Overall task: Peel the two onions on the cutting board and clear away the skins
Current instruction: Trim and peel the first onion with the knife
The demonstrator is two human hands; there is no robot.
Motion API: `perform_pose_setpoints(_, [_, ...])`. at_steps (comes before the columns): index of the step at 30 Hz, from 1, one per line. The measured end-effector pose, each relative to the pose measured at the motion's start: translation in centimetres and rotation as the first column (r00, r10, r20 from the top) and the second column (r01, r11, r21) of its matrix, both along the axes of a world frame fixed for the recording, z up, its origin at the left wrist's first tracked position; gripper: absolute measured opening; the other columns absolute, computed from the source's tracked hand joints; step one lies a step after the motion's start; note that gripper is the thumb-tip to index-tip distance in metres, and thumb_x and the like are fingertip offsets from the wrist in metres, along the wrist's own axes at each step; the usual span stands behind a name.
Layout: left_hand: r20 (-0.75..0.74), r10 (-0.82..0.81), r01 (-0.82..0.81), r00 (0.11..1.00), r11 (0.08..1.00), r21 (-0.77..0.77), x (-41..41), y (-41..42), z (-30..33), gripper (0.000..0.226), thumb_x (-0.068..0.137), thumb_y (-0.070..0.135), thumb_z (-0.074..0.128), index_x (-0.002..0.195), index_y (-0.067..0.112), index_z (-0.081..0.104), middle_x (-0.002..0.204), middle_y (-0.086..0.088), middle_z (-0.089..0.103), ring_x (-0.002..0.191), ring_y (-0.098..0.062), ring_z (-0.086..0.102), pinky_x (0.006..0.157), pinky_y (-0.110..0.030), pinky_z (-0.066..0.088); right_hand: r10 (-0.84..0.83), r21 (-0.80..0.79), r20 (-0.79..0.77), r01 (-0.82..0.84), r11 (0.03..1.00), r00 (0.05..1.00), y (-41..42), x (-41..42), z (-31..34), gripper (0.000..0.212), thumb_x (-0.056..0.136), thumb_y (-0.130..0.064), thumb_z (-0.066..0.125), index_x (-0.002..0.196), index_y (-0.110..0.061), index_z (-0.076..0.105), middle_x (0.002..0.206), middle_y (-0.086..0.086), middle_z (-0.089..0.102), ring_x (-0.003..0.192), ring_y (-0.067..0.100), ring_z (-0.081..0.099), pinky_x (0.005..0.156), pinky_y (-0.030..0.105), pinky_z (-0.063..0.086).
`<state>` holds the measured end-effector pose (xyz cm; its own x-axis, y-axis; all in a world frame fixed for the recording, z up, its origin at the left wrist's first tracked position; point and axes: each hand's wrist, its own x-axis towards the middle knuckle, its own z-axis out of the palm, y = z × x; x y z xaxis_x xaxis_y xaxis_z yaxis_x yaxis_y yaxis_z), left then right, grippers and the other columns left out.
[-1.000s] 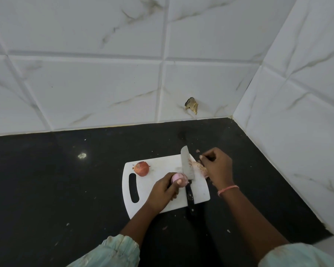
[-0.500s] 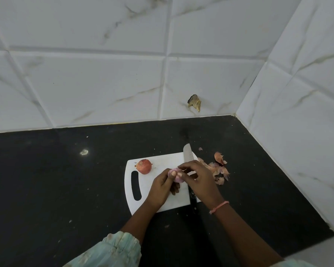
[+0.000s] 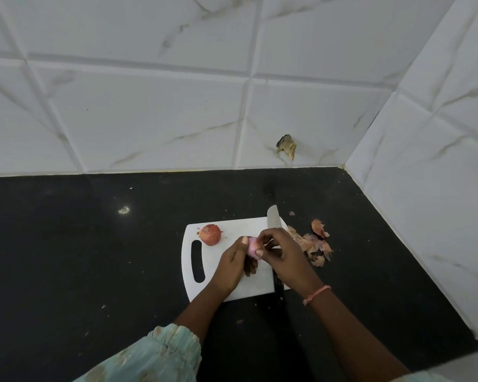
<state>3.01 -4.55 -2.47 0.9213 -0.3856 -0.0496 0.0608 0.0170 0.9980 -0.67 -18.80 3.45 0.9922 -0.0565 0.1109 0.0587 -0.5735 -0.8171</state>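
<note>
Left hand (image 3: 232,264) cradling pale peeled onion (image 3: 253,247); right hand (image 3: 283,253) pinching at it; strip remnants, drop onto skins (image 3: 312,244), then unpeeled onion (image 3: 210,234)

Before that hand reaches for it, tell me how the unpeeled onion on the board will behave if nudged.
The unpeeled onion looks round and sits loose on the flat white cutting board, so a nudge would probably roll it. Its dry, papery skin may flake or slip under fingers. It seems small, so likely light and firm.
</note>
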Motion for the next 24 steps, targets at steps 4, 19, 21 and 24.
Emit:
perform_pose_setpoints(4, [0.015, -0.017, 0.017, 1.000, 1.000, 0.020, 0.00, 0.00, 0.01, 0.057, 0.100, 0.048, 0.028, 0.095, 0.003, 0.062, 0.070, -0.009, 0.064, 0.061, -0.016, 0.059, 0.060, -0.032, 0.050, -0.010, -0.015, -0.002, 0.010, 1.000, 1.000, -0.22, -0.04, -0.26, 0.025, 0.083, -0.013, 0.072, 0.103, -0.022, 0.061, 0.104, -0.010, 0.061, 0.096, 0.000, 0.056, 0.080, 0.011, 0.048])
perform_pose_setpoints(19, [0.056, 0.002, -0.002, 0.998, 1.000, 0.013, -0.11, -0.01, 0.16, 0.052, 0.101, 0.045, 0.031, 0.092, 0.004, 0.062, 0.067, -0.004, 0.064, 0.060, -0.015, 0.059, 0.059, -0.029, 0.050, -0.029, -0.102, 0.070, 0.036, 0.994, 0.997, -0.29, 0.12, -0.28, 0.021, 0.080, -0.013, 0.075, 0.099, -0.019, 0.067, 0.098, -0.010, 0.062, 0.094, -0.001, 0.058, 0.078, 0.009, 0.047])
perform_pose_setpoints(21, [0.059, 0.006, -0.007, 0.998, 1.000, 0.014, -0.11, -0.03, 0.09, 0.052, 0.101, 0.045, 0.032, 0.091, 0.004, 0.061, 0.066, -0.004, 0.063, 0.059, -0.016, 0.058, 0.059, -0.030, 0.050, -0.024, -0.100, 0.071, 0.031, 0.994, 0.997, -0.29, 0.15, -0.16, 0.019, 0.081, -0.012, 0.074, 0.097, -0.020, 0.067, 0.097, -0.010, 0.062, 0.093, -0.001, 0.058, 0.078, 0.011, 0.048])
perform_pose_setpoints(24, [0.087, 0.002, -0.005, 0.996, 1.000, 0.031, -0.31, -0.13, -0.15, 0.048, 0.102, 0.042, 0.033, 0.097, 0.004, 0.062, 0.067, -0.006, 0.063, 0.059, -0.017, 0.058, 0.058, -0.029, 0.050, -0.022, -0.107, 0.025, 0.025, 0.994, 0.999, -0.40, 0.53, 0.08, 0.014, 0.083, -0.014, 0.072, 0.091, -0.022, 0.065, 0.092, -0.010, 0.062, 0.088, 0.002, 0.060, 0.076, 0.015, 0.050])
